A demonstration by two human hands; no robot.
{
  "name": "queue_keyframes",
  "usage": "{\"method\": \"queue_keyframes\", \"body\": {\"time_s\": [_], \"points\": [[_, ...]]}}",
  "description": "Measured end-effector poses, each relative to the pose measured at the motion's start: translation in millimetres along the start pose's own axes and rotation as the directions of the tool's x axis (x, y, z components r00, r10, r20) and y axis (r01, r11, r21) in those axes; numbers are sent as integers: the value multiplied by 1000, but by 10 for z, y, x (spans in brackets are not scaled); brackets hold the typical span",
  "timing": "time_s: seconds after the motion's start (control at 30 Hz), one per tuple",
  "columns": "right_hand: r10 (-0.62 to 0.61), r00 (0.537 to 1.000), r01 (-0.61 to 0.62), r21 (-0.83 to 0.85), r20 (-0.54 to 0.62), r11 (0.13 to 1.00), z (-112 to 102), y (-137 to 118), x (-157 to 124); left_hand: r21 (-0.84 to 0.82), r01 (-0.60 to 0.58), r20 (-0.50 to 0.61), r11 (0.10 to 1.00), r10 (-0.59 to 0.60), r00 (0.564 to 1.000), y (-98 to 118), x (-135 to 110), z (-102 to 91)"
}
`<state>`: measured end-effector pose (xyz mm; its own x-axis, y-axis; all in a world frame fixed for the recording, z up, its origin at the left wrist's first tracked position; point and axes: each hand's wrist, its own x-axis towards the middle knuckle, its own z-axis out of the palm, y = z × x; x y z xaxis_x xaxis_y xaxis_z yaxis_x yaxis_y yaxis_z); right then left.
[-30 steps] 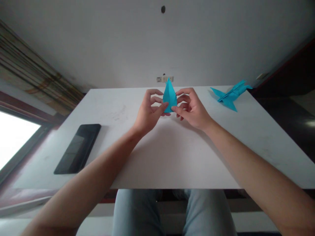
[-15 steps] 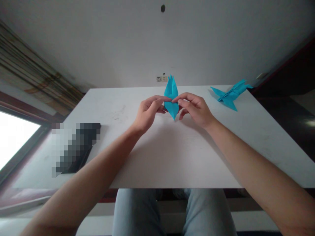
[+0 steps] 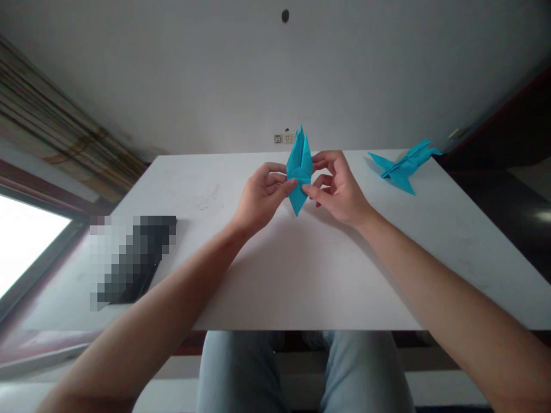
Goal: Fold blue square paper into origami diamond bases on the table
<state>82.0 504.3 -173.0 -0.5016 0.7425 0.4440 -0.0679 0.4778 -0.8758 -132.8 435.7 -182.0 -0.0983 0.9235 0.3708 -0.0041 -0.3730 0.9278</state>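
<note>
1. Left hand (image 3: 262, 195): thumb on the front of the blue origami model (image 3: 299, 169), fingers curled behind it. Clamped on the paper.
2. Right hand (image 3: 338, 189): thumb tip on the model's front near the middle, fingers curled just right of it. Can't tell if it's a real pinch. Hands together, paper between them.
3. Model: narrow, pointed top and bottom, held upright, slightly tilted, over the far middle of the white table (image 3: 241, 287).
4. Second blue origami figure (image 3: 402, 172): on the table's far right, well apart from the hands.
5. Pixelated dark flat object (image 3: 131, 261): on the table's left, blurred, can't identify.
6. Wall socket panel (image 3: 286, 138): on the wall behind the table, just left of the model's tip.
</note>
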Motion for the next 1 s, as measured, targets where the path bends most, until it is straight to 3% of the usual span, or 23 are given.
{"method": "queue_keyframes", "body": {"time_s": [0.4, 0.67, 1.0], "points": [[-51, 999, 51, -31, -4, 998, -7, -15, -2, 152, -68, 46, 986, 61, 997, 73, -40, 4], [-79, 996, 76, -73, -30, 994, -16, -11, -15, 236, -34, 72, 971, 18, 997, 71, -52, -19], [-49, 997, 49, 12, -60, 999, -89, -72, 49, 299, -53, 68, 953, 34, 997, 63, -42, -32]]}}
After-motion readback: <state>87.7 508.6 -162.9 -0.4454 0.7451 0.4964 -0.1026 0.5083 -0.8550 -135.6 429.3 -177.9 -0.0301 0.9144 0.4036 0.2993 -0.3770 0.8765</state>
